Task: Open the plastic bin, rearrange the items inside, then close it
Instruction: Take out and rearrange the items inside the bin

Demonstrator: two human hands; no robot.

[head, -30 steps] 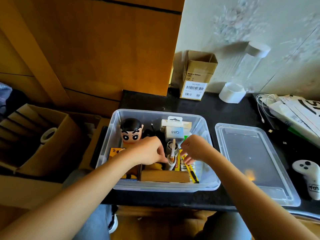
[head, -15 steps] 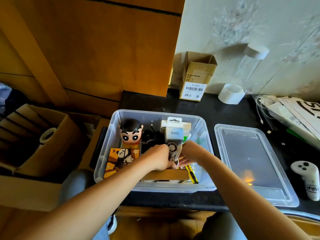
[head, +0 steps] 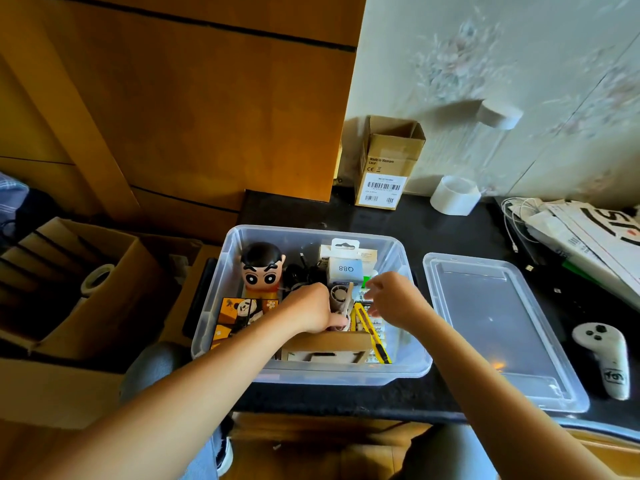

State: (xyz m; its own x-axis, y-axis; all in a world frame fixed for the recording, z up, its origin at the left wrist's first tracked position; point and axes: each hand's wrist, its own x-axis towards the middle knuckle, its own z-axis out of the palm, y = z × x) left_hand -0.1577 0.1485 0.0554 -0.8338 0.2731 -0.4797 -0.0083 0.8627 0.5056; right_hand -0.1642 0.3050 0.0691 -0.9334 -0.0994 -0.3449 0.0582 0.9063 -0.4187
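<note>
Lid (head: pixel 491 317) beside bin (head: pixel 408 365); hands' (head: pixel 308 313) grips unclear.

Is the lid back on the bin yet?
No, the lid lies flat on the counter to the right of the open bin, and both hands are inside the bin.

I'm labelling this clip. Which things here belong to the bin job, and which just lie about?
Job: plastic bin, its lid, figurine, yellow cutter, left hand, right hand.
Lying about: cardboard box, white controller, tape roll.
</note>
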